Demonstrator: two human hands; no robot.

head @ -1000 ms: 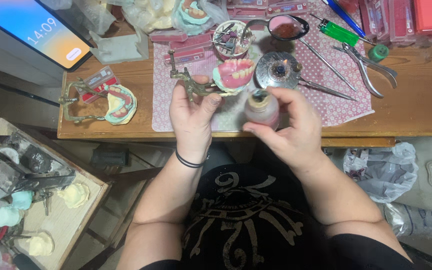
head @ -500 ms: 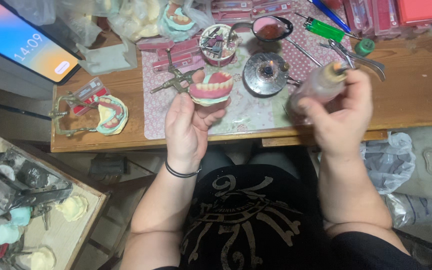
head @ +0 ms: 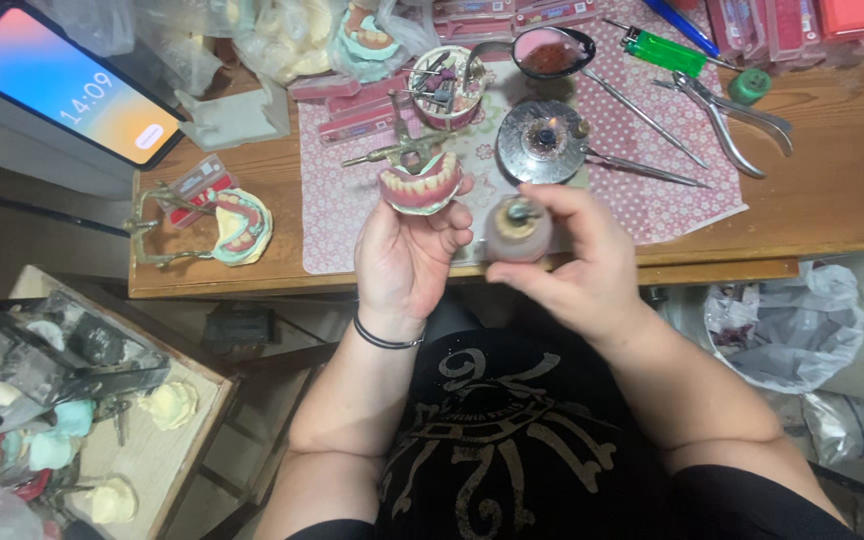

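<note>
Two things fill your hands: your left hand [head: 404, 262] cups a set of dentures [head: 419, 185] with pink gums and pale teeth, mounted on a brass-coloured hinged frame [head: 392, 152] that sticks out behind it, and your right hand [head: 577, 262] grips a small pinkish bottle [head: 518, 230] with a metal top. Your left fingers [head: 449, 220] curl up around the underside of the dentures, grasping them palm-up just above the near edge of the counter [head: 832, 190]; your right fingers are clenched round the bottle, which sits just beside the dentures, the two not quite touching. A black band [head: 384, 340] circles your left wrist. Directly beyond the bottle, on a pink patterned mat [head: 642, 195], stands a round metal burner [head: 544, 142], with a cup of small tools [head: 444, 85] to its left and a spoon-like ladle holding pink material [head: 550, 52] behind it. Long metal instruments and a pair of pliers [head: 732, 120] lie to the right, near a green lighter [head: 664, 48]. On the bare wood to the left rests another dental model in a frame [head: 237, 225]. A phone with a lit screen [head: 67, 85] leans at the far left, and below the counter a wooden tray [head: 152, 450] holds more plaster casts.
</note>
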